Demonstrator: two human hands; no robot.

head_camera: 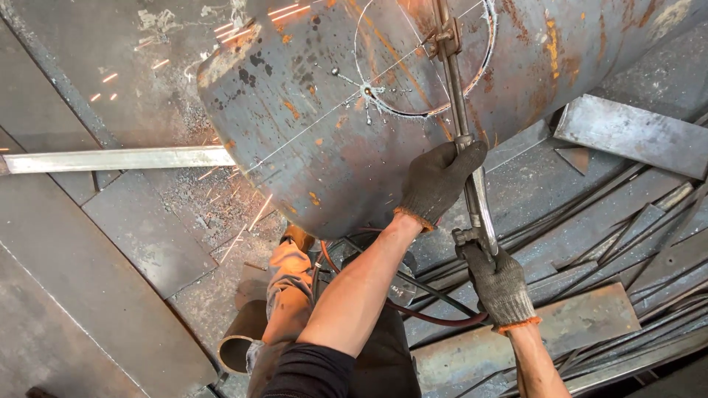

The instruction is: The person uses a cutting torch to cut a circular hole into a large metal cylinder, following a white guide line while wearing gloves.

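Torch [463, 140], a long metal cutting tool, is held in both gloved hands and runs from about 5 o'clock up toward 12 o'clock, its shaft laid over the curved face of a large rusty steel cylinder [324, 140].

At the far left, a pale flat steel bar [118, 158] is seen at 9 o'clock, lying across dark floor plates [110, 280] and passing under the cylinder's edge. Orange sparks [243, 221] are scattered between 10 and 7 o'clock. An open pipe end [236, 352] is seen at 7 o'clock, just beside the person's trouser leg [287, 295].

On the cylinder, near 12 o'clock, a circle is scribed with chalk lines crossing it (part of its outline already looks cut), and a small glowing spot [366, 91] is seen at the crossing point.

The left hand [439, 180], in a dark knit glove, is wrapped around the torch shaft just right of centre, fingers curled together around the tube. The right hand [501, 284], gloved likewise, is closed on the lower end of the torch at about 4 o'clock, fingers folded tight around the valve body. Hoses [435, 313] are seen trailing from there toward 6 o'clock.

At the right, from 2 to 5 o'clock, flat steel offcuts [627, 133] and thin rods [634, 243] are piled on the floor.
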